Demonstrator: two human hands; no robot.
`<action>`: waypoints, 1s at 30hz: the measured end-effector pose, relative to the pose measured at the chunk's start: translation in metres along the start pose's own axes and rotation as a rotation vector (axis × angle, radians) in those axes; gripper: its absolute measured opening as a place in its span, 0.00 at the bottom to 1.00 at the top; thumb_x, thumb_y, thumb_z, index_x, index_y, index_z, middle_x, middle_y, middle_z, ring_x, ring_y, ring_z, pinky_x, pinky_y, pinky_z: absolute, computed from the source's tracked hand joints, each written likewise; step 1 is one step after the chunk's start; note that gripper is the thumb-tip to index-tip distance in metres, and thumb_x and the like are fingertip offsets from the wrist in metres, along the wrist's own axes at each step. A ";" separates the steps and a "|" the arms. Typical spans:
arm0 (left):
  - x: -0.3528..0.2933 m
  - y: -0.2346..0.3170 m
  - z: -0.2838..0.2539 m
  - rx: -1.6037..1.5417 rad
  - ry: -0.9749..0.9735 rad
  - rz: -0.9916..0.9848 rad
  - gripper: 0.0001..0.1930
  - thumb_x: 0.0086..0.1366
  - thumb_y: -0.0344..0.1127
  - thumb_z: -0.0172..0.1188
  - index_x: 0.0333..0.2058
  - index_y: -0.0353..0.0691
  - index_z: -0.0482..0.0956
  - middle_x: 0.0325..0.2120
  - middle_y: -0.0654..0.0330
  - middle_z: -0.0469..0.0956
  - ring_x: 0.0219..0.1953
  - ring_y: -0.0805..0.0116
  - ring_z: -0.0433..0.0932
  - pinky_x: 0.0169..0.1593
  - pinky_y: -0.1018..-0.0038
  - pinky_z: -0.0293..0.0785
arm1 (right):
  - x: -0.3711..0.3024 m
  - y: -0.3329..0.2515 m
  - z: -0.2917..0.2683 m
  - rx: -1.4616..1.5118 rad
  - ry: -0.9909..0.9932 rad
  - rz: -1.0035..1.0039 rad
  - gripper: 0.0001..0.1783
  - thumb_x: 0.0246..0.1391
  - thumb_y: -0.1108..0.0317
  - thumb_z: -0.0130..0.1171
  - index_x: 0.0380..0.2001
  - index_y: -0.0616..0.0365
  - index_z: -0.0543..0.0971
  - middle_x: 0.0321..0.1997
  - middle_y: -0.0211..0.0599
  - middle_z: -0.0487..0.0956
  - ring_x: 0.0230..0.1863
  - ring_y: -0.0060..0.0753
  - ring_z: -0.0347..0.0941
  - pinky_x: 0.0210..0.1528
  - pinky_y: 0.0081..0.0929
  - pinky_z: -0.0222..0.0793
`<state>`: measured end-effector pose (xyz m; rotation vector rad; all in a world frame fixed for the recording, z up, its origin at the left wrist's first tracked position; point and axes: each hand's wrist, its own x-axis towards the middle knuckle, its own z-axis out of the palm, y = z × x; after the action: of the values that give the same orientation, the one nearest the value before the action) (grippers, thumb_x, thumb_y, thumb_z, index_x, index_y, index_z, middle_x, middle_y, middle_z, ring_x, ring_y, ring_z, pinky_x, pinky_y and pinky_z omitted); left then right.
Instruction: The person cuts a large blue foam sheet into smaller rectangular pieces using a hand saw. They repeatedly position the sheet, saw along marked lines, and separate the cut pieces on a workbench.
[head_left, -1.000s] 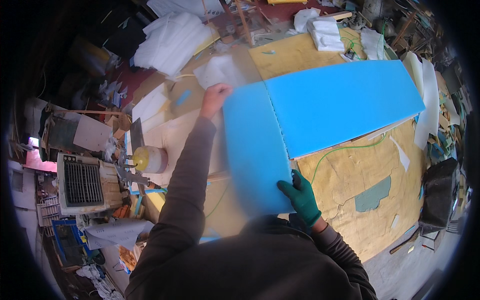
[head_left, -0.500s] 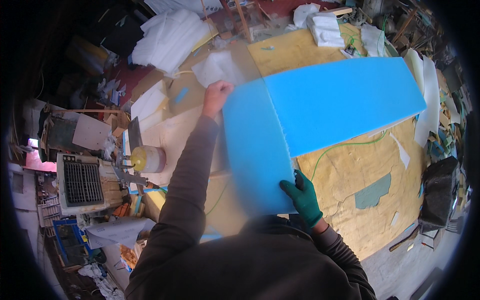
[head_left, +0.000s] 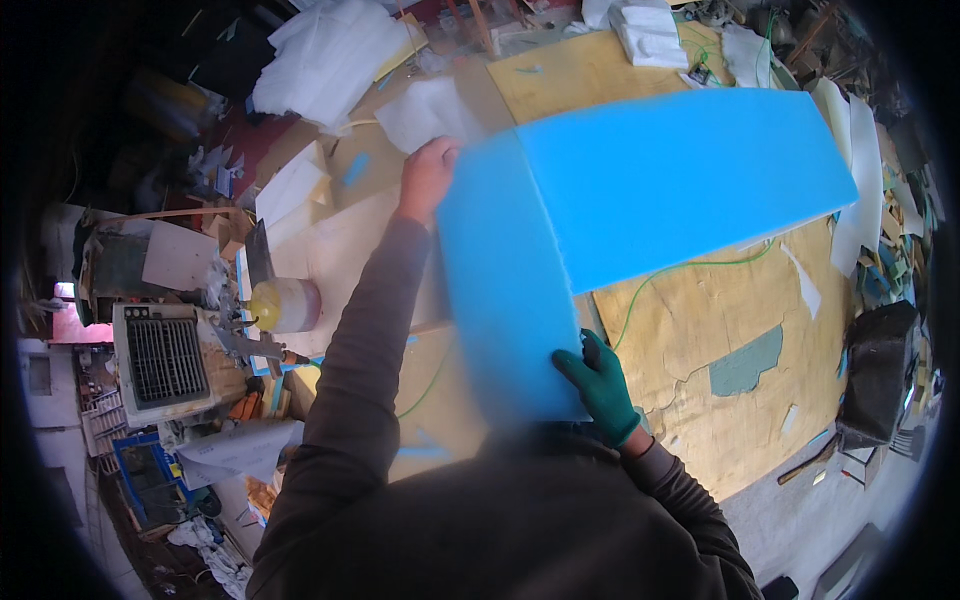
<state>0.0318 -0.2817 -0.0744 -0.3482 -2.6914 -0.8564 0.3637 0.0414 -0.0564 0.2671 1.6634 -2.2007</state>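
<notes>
A large blue foam piece (head_left: 690, 180) stretches across the table to the far right. Along a seam it meets a narrower blue foam panel (head_left: 500, 290), which lies directly in front of my body. My bare left hand (head_left: 428, 178) is closed at the panel's far left corner, its fingertips partly hidden by the foam. At the panel's near right edge, my right hand (head_left: 603, 390) in a dark green glove grips the foam, thumb on top and the other fingers at the side. The underside of the panel is hidden.
A spray gun (head_left: 262, 347) with a yellowish cup rests on a pale board left of my arm. Beyond it stands a grilled appliance (head_left: 165, 355). A green hose (head_left: 660, 268) runs over the yellowish tabletop (head_left: 700, 330). White foam sheets (head_left: 325, 65) are piled at the far left.
The whole view has shifted slightly, with the table sitting higher in the picture. Both hands keep their hold on the foam panel, and the seam looks narrower and straighter.
</notes>
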 end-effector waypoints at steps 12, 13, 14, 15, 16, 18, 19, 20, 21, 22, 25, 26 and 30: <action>-0.005 0.066 0.032 0.457 -0.155 -0.067 0.21 0.83 0.50 0.51 0.64 0.45 0.77 0.63 0.47 0.79 0.68 0.40 0.73 0.76 0.30 0.52 | 0.001 0.011 0.002 -0.255 -0.072 -0.153 0.18 0.72 0.69 0.64 0.61 0.63 0.79 0.51 0.32 0.85 0.49 0.22 0.79 0.51 0.29 0.77; -0.008 0.071 0.035 0.450 -0.071 -0.023 0.22 0.82 0.50 0.51 0.65 0.45 0.76 0.64 0.47 0.77 0.70 0.39 0.70 0.76 0.28 0.51 | 0.001 0.009 0.002 -0.249 -0.074 -0.161 0.18 0.72 0.69 0.64 0.61 0.63 0.79 0.51 0.33 0.85 0.49 0.22 0.79 0.52 0.29 0.77; -0.012 0.076 0.038 0.444 0.013 0.021 0.22 0.82 0.50 0.52 0.65 0.46 0.75 0.66 0.46 0.75 0.73 0.38 0.67 0.75 0.26 0.50 | 0.002 0.007 0.002 -0.298 -0.060 -0.191 0.18 0.72 0.69 0.64 0.61 0.62 0.78 0.51 0.33 0.85 0.49 0.22 0.79 0.51 0.29 0.77; -0.016 0.081 0.040 0.443 0.049 0.023 0.22 0.82 0.50 0.52 0.66 0.46 0.74 0.67 0.46 0.73 0.75 0.37 0.65 0.75 0.23 0.49 | 0.002 0.005 0.001 -0.267 -0.060 -0.125 0.18 0.72 0.69 0.64 0.61 0.62 0.78 0.51 0.33 0.85 0.49 0.23 0.79 0.51 0.29 0.77; -0.020 0.085 0.041 0.430 0.090 0.044 0.24 0.82 0.51 0.52 0.69 0.46 0.72 0.70 0.45 0.69 0.77 0.36 0.61 0.75 0.22 0.47 | 0.003 0.004 0.000 -0.192 -0.069 -0.128 0.18 0.72 0.68 0.64 0.61 0.62 0.78 0.51 0.33 0.85 0.49 0.23 0.80 0.51 0.29 0.77; -0.031 0.094 0.043 0.409 0.062 -0.009 0.28 0.83 0.51 0.52 0.74 0.47 0.67 0.76 0.44 0.63 0.80 0.33 0.53 0.74 0.18 0.44 | 0.005 0.004 -0.004 0.129 -0.117 0.047 0.19 0.72 0.68 0.63 0.61 0.62 0.78 0.51 0.33 0.85 0.49 0.24 0.80 0.52 0.30 0.78; -0.037 0.100 0.043 0.401 0.028 -0.008 0.29 0.83 0.52 0.51 0.75 0.47 0.66 0.77 0.43 0.61 0.81 0.32 0.52 0.74 0.17 0.43 | 0.007 0.005 -0.005 0.099 -0.109 0.066 0.19 0.72 0.68 0.64 0.61 0.62 0.78 0.51 0.34 0.85 0.50 0.25 0.80 0.52 0.30 0.78; -0.044 0.106 0.044 0.392 -0.014 -0.016 0.30 0.83 0.53 0.51 0.76 0.47 0.66 0.78 0.43 0.59 0.81 0.31 0.50 0.74 0.17 0.42 | 0.010 0.006 -0.006 0.082 -0.114 0.062 0.19 0.73 0.67 0.64 0.61 0.62 0.78 0.51 0.34 0.85 0.50 0.25 0.80 0.52 0.30 0.78; -0.050 0.112 0.043 0.385 -0.055 -0.027 0.31 0.83 0.53 0.50 0.77 0.47 0.65 0.79 0.42 0.57 0.82 0.31 0.48 0.73 0.16 0.41 | 0.011 0.006 -0.008 0.073 -0.117 0.069 0.19 0.73 0.67 0.64 0.62 0.62 0.78 0.51 0.35 0.85 0.50 0.25 0.80 0.53 0.31 0.78; -0.056 0.118 0.045 0.380 -0.063 -0.034 0.31 0.83 0.54 0.50 0.76 0.47 0.65 0.79 0.43 0.57 0.82 0.30 0.48 0.73 0.15 0.40 | 0.012 0.005 -0.010 -0.061 -0.135 0.018 0.21 0.72 0.66 0.65 0.63 0.62 0.78 0.51 0.37 0.86 0.49 0.27 0.81 0.53 0.31 0.78; -0.064 0.133 0.048 0.370 -0.063 -0.069 0.31 0.83 0.55 0.49 0.76 0.48 0.66 0.80 0.43 0.57 0.82 0.30 0.49 0.73 0.14 0.39 | 0.013 -0.011 -0.023 -0.602 -0.153 -0.294 0.25 0.71 0.62 0.68 0.65 0.62 0.77 0.53 0.45 0.87 0.48 0.33 0.84 0.53 0.33 0.80; -0.064 0.136 0.049 0.367 -0.054 -0.080 0.31 0.83 0.56 0.49 0.76 0.48 0.66 0.80 0.44 0.57 0.82 0.29 0.48 0.73 0.14 0.38 | 0.009 -0.024 -0.034 -0.881 -0.138 -0.528 0.26 0.70 0.62 0.69 0.66 0.62 0.77 0.54 0.48 0.87 0.48 0.37 0.85 0.52 0.33 0.81; -0.063 0.141 0.056 0.328 0.003 -0.125 0.31 0.80 0.55 0.51 0.76 0.51 0.69 0.80 0.45 0.58 0.82 0.28 0.48 0.73 0.14 0.37 | 0.050 -0.089 -0.070 -0.885 -0.139 -0.437 0.22 0.69 0.62 0.70 0.61 0.58 0.83 0.53 0.47 0.90 0.47 0.43 0.90 0.48 0.34 0.83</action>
<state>0.1232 -0.1454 -0.0663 -0.1049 -2.8107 -0.4312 0.2777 0.1211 -0.0156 -0.5103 2.5669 -1.4382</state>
